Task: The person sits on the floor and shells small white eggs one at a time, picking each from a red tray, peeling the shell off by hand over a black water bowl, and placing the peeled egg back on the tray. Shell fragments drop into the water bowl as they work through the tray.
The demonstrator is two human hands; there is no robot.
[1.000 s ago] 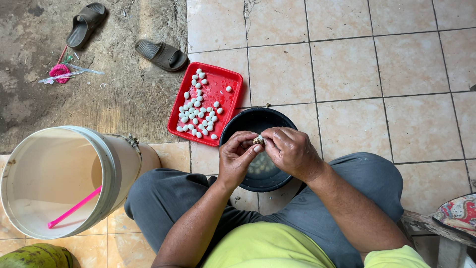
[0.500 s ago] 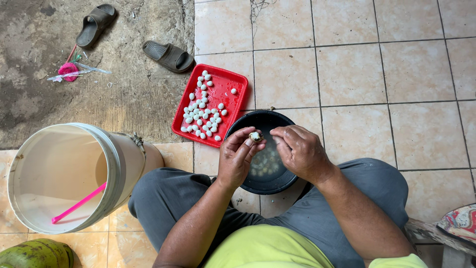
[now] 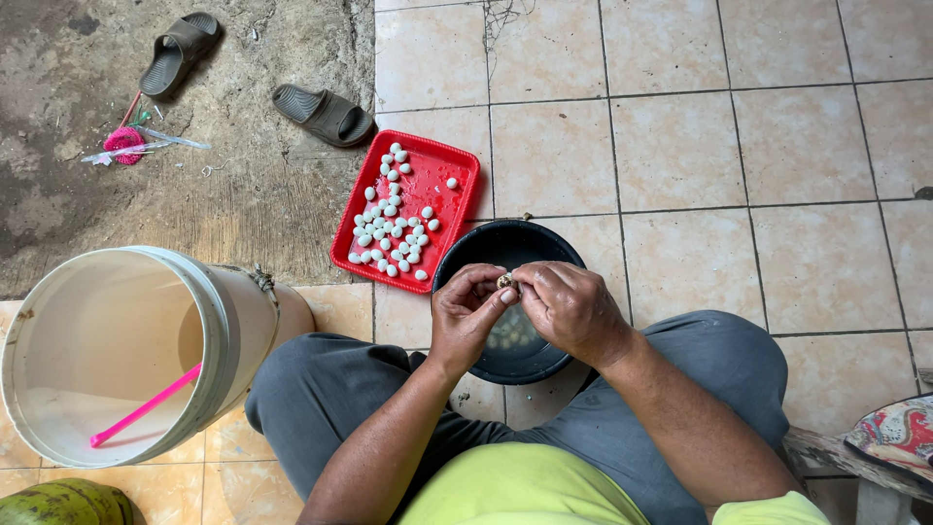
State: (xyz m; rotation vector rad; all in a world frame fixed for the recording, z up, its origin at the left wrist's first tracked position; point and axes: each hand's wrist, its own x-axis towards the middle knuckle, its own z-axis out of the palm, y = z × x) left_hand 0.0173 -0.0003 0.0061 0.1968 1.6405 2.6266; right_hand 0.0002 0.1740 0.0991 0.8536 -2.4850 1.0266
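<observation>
Fingertips of the left hand (image 3: 466,316) and right hand (image 3: 569,309) pinch one small speckled egg (image 3: 505,282) between them, closed around it above the black bowl (image 3: 466,262) of water. Just beside the bowl lies a red tray (image 3: 457,180) of peeled white eggs (image 3: 394,228), a white bucket (image 3: 233,321) farther left.

red tray (image 3: 352,255) left — bare tiles (image 3: 680,146) right

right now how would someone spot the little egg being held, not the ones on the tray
Find the black bowl beside the red tray. Above it, the left hand and right hand meet, pinching one small egg. It is brownish and speckled, unlike the white ones on the tray.
</observation>
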